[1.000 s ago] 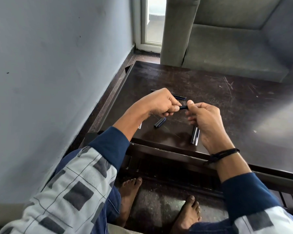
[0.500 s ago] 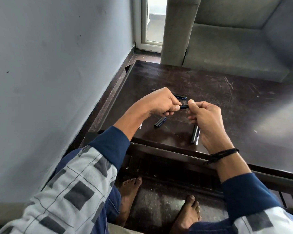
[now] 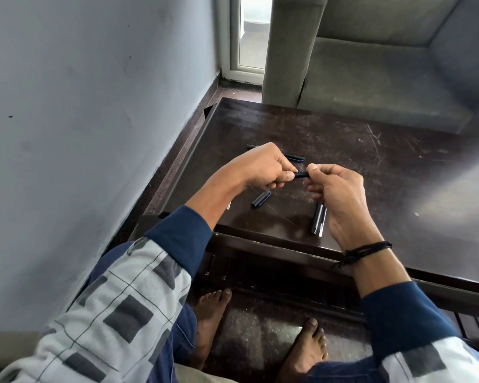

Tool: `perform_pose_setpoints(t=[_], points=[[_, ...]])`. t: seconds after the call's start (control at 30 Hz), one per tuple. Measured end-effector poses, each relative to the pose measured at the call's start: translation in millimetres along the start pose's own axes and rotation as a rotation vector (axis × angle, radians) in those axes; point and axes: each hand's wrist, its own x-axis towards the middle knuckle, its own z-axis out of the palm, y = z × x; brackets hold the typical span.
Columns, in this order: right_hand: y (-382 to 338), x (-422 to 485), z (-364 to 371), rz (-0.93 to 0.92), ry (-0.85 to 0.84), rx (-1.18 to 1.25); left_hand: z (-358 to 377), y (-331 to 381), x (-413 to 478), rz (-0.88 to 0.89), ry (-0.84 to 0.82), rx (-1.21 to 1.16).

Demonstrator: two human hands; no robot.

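My left hand [image 3: 263, 168] and my right hand [image 3: 335, 193] meet above a dark wooden table [image 3: 371, 172], and each pinches one end of a short dark blue pen part [image 3: 301, 175]. Most of that part is hidden inside my fingers. On the table below lies a loose dark pen cap [image 3: 261, 199]. Two pen barrels [image 3: 319, 219] lie side by side under my right hand. Another dark pen [image 3: 295, 156] lies behind my left hand, partly hidden. A small silvery piece [image 3: 229, 205] shows beside my left forearm.
A grey wall [image 3: 94, 106] runs close along the left. A grey sofa [image 3: 384, 64] stands behind the table. A lower shelf [image 3: 274, 275] sits under the table's near edge, and bare feet [image 3: 210, 319] rest on the floor below.
My hands have stayed together on the pen part, with only a slight shift of the fingers. Nothing on the table has moved.
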Motion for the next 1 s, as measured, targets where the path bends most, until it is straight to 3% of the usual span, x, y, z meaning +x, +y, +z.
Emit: perform_pose_setpoints(t=[0.3, 0.53, 1.0], points=[[-1.3, -1.4, -0.7, -0.034, -0.042, 0.024, -1.0, -2.0, 1.0, -0.015, 0.020, -0.004], [1.0, 0.2, 1.9, 0.051, -0.026, -0.005, -0.6, -0.8, 1.4, -0.007, 0.005, 0.015], [1.7, 1.0, -0.7, -0.041, -0.044, -0.056, 2.3, -1.1, 3.0, -0.001, 0.002, 0.044]])
